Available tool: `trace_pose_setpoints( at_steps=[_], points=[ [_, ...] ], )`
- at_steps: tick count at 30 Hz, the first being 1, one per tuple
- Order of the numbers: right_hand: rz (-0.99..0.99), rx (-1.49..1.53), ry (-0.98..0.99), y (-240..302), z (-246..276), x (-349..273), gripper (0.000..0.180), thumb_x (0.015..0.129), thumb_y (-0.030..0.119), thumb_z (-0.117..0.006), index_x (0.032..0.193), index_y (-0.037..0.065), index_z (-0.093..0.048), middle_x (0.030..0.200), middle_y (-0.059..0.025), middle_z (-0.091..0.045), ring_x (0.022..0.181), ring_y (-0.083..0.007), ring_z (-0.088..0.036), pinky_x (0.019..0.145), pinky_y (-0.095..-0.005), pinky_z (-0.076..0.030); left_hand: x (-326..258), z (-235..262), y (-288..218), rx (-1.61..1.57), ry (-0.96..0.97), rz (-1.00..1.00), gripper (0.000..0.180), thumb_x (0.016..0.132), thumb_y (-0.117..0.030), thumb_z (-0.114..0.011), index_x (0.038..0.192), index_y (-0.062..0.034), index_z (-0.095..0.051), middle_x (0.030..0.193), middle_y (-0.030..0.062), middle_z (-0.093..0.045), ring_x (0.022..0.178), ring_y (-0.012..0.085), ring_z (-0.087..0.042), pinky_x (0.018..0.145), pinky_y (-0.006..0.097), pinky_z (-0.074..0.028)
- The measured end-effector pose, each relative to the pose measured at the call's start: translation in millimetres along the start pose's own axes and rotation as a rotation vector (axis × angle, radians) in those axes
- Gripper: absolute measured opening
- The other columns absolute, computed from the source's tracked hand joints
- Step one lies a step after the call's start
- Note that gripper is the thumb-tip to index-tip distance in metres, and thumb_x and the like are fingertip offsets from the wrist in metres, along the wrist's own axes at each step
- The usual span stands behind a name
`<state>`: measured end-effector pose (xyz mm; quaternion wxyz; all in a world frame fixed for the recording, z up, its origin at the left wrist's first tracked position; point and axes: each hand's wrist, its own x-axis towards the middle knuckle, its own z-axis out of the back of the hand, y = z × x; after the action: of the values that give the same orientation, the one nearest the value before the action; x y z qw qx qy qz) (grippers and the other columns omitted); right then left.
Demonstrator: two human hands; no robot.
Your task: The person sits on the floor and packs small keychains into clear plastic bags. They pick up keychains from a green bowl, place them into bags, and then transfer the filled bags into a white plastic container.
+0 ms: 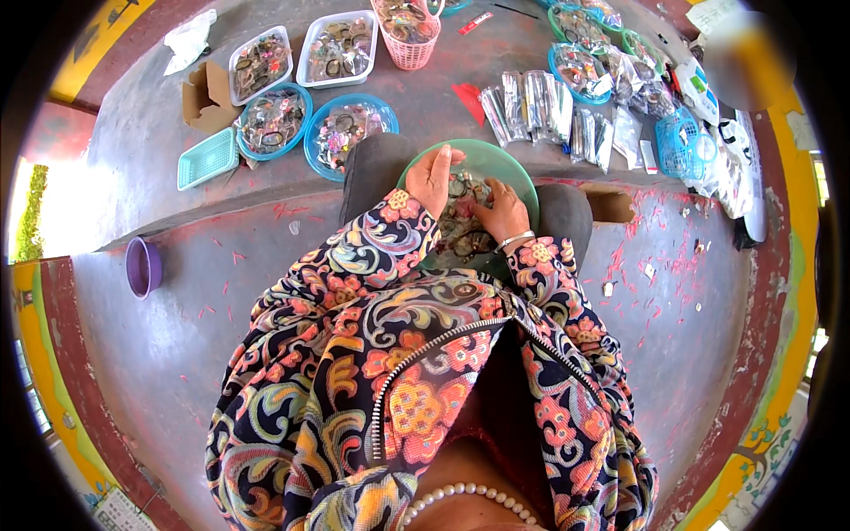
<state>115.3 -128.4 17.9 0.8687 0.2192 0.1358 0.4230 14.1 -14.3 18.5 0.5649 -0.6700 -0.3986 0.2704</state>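
A green basin [516, 173] sits between my knees with a heap of small mixed trinkets [462, 234] in it, dark loops among them. My left hand [432, 180] is over the basin's far left rim with its fingers curled; whatever lies between them is hidden. Inside the right half of the basin, my right hand [503, 215] touches the trinkets, its thumb and fingers apart and pointing down to the left. No held item shows in it.
On the raised ledge ahead are blue bowls [390, 111] and white trays [304, 75] of trinkets, a pink basket [411, 58] and a turquoise tray [181, 171]. Packed plastic sleeves [542, 104] lie right, near a blue basket [680, 146]. A purple tub [140, 267] stands left.
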Motion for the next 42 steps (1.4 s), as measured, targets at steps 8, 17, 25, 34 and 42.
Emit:
trace_pose_setpoints(
  at_steps=[8, 17, 25, 34, 42],
  points=[
    [-0.04, 0.087, -0.109, -19.4, -19.9, 21.9, 0.034, 0.069, 0.029, -0.063, 0.092, 0.004, -0.06, 0.068, -0.0157, -0.06, 0.065, -0.0304, -0.058, 0.061, -0.036, -0.045, 1.4, -1.5, 4.9, 0.069, 0.019, -0.008, 0.033, 0.089, -0.026, -0.044, 0.083, 0.0014, -0.061, 0.075, 0.0083, -0.063, 0.07, 0.014, -0.059, 0.061, 0.025, -0.045],
    [-0.16, 0.443, 0.025, -18.8, -26.4, 32.0, 0.023, 0.069, 0.021, -0.065, 0.08, 0.001, -0.063, 0.063, -0.0063, -0.06, 0.057, -0.0107, -0.054, 0.052, -0.0259, -0.042, 0.7, 0.6, 2.3, 0.129, 0.097, 0.053, 0.035, 0.091, -0.026, -0.039, 0.086, 0.0012, -0.061, 0.081, 0.0078, -0.063, 0.076, 0.0128, -0.058, 0.062, 0.025, -0.045],
    [-0.1, 0.574, 0.02, -16.7, -21.7, 33.9, 0.018, 0.068, 0.017, -0.063, 0.074, 0.0, -0.061, 0.069, -0.0104, -0.062, 0.063, -0.0189, -0.058, 0.06, -0.0297, -0.044, 4.3, 2.6, 10.4, 0.205, 0.057, -0.036, 0.03, 0.089, -0.022, -0.043, 0.086, 0.0026, -0.06, 0.078, 0.0086, -0.063, 0.072, 0.0122, -0.057, 0.063, 0.025, -0.045],
    [0.119, 0.809, 0.02, -30.5, 29.6, 19.4, 0.003, 0.081, 0.004, -0.054, 0.082, 0.002, -0.052, 0.07, 0.0015, -0.056, 0.064, -0.0015, -0.048, 0.054, -0.0164, -0.037, -3.6, -2.6, 6.2, 0.153, 0.29, 0.024, 0.026, 0.08, -0.013, -0.058, 0.102, 0.0005, -0.054, 0.087, 0.0064, -0.061, 0.073, 0.0105, -0.057, 0.063, 0.024, -0.046],
    [0.107, 0.921, 0.048, -13.4, 35.7, 14.3, 0.003, 0.082, 0.003, -0.052, 0.083, 0.001, -0.051, 0.074, -0.0022, -0.06, 0.064, -0.0046, -0.052, 0.055, -0.0173, -0.038, 1.4, 1.1, 26.6, -0.265, 0.548, 0.539, 0.019, 0.076, -0.006, -0.061, 0.094, 0.0005, -0.058, 0.082, 0.0052, -0.061, 0.069, 0.0093, -0.058, 0.062, 0.021, -0.048]
  ],
)
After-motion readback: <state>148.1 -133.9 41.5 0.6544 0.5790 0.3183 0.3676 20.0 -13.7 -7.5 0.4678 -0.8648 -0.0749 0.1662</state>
